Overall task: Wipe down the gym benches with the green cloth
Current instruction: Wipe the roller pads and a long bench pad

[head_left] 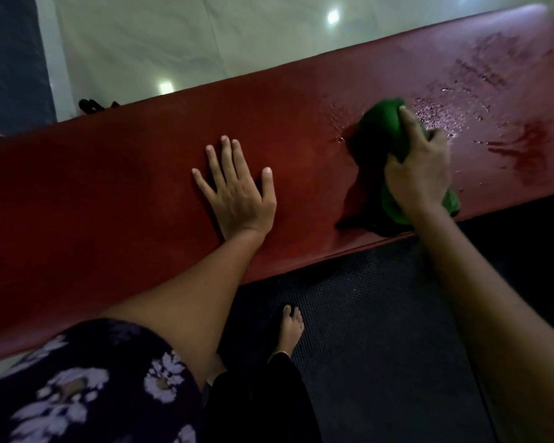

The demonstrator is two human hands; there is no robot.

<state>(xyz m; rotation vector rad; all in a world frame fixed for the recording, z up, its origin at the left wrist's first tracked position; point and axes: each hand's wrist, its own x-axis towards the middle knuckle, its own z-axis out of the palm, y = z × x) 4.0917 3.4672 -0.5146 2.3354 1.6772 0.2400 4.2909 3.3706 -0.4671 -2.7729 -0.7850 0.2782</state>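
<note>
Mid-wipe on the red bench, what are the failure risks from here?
1. Water droplets lie beyond the bunched green cloth held by the right hand; a bunched cloth may smear rather than lift them.
2. The left hand presses flat on the dry part of the red bench; it may slip if wetness spreads there.
3. A bare foot stands on the black mat below the edge; drips could make footing slick.

No words, nos. or signs to read here. I see no label or brand on the red bench (115, 193), on the green cloth (381, 126) in my right hand (418, 174), or on the black mat (381, 330). My sleeve (87, 382) has white flowers on it, but no letters.
</note>
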